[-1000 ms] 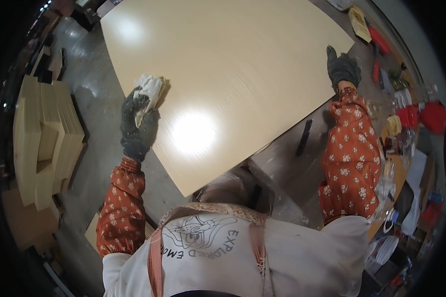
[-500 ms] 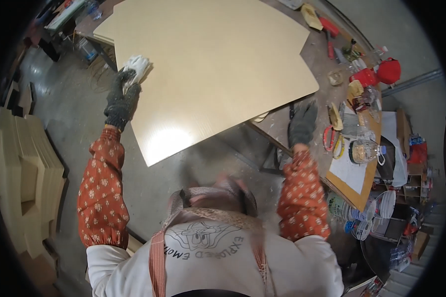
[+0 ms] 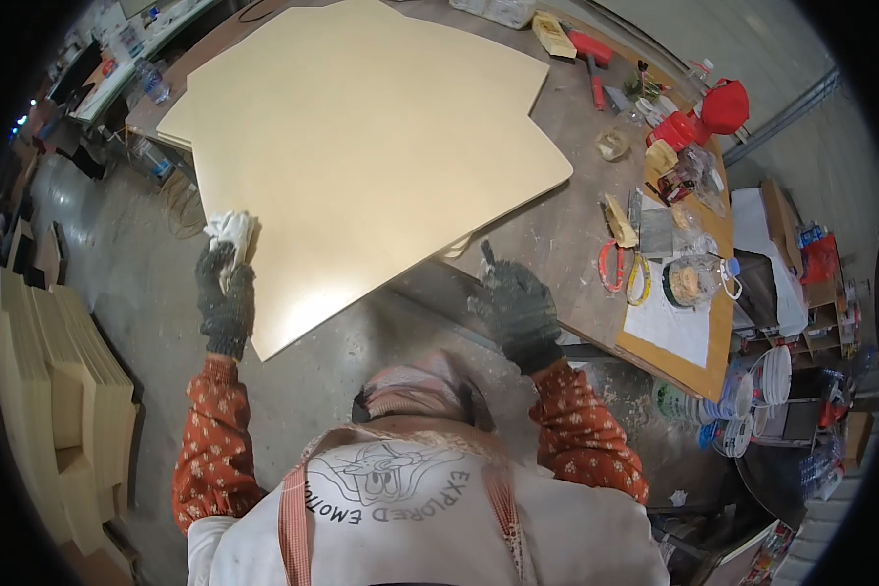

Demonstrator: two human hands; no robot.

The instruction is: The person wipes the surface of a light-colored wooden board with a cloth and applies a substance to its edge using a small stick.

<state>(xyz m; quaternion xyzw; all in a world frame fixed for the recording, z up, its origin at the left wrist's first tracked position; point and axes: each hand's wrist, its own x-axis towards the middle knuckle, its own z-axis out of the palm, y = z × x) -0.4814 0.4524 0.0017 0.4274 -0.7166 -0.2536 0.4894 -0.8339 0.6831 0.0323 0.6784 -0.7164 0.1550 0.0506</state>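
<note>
Gripping a white rag (image 3: 230, 232), the gloved left hand (image 3: 225, 298) presses it on the left edge of the board (image 3: 371, 146); the right hand (image 3: 518, 305), loosely curled and empty, hovers just off the board's near edge; wiping goes best along that edge with steady pressure

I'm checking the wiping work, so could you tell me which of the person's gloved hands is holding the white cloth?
The left hand, at the left edge of the pale board, grips the white cloth. The right hand carries no cloth.
</note>
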